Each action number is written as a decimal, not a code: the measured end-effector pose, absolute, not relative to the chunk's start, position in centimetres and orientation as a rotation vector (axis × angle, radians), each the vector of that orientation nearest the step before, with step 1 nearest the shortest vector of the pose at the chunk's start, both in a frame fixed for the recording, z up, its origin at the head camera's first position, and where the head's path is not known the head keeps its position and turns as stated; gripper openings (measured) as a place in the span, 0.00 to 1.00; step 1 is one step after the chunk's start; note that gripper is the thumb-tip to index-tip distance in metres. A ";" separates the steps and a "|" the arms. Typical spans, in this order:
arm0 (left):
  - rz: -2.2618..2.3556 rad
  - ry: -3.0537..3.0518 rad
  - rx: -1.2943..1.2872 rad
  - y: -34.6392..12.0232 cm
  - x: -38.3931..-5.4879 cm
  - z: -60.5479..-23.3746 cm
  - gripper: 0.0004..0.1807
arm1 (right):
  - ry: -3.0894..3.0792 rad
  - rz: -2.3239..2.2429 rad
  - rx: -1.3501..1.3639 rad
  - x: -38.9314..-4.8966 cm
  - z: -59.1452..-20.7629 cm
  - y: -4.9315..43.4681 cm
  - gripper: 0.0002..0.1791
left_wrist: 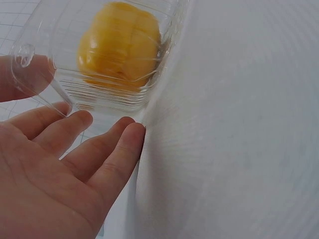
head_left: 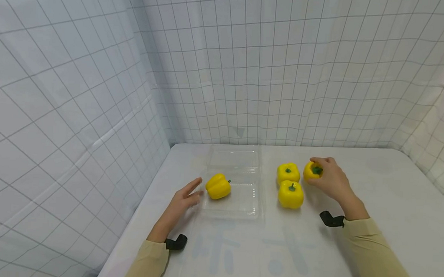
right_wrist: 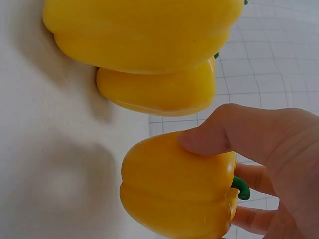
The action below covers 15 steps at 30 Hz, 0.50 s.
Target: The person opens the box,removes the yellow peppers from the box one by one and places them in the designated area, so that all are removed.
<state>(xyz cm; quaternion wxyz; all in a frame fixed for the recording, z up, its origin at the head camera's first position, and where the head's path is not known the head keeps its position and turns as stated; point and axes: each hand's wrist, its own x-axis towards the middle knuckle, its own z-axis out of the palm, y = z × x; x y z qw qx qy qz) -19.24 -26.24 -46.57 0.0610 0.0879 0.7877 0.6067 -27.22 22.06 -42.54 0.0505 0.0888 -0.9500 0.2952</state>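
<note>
My right hand (head_left: 332, 180) grips a yellow bell pepper (right_wrist: 177, 186) near its green stem, thumb on one side and fingers on the other. The pepper is off the table, its shadow apart from it in the right wrist view. My left hand (head_left: 181, 201) is beside a clear plastic clamshell container (head_left: 240, 212) at its left edge. Its fingers (left_wrist: 107, 159) are extended, and the thumb overlaps the container's rim in the left wrist view. Inside the container's near half another yellow bell pepper (head_left: 218, 187) lies on its side, stem toward the right.
Two more yellow bell peppers stand on the white table (head_left: 238, 256), a far pepper (head_left: 288, 172) and a near pepper (head_left: 291, 195), between the container and my right hand. The container's lid (head_left: 234, 158) lies folded back. Gridded white curtains (head_left: 225, 71) hang around the table.
</note>
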 end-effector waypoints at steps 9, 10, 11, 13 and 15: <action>1.843 2.385 0.269 -26.8 -18.9 -46.7 0.34 | -2.932 0.867 0.284 -27.6 -43.4 21.3 0.41; 1.849 2.382 0.266 -26.8 -18.9 -46.7 0.34 | -2.935 0.863 0.287 -27.6 -43.5 21.3 0.41; 1.854 2.378 0.269 -26.8 -18.9 -46.8 0.34 | -2.938 0.857 0.287 -27.6 -43.6 21.3 0.41; 1.866 2.363 0.283 -26.8 -19.1 -46.9 0.34 | -2.942 0.844 0.287 -27.6 -43.7 21.4 0.41; 1.874 2.346 0.304 -26.7 -19.4 -47.1 0.34 | -2.943 0.835 0.291 -27.4 -43.7 21.6 0.41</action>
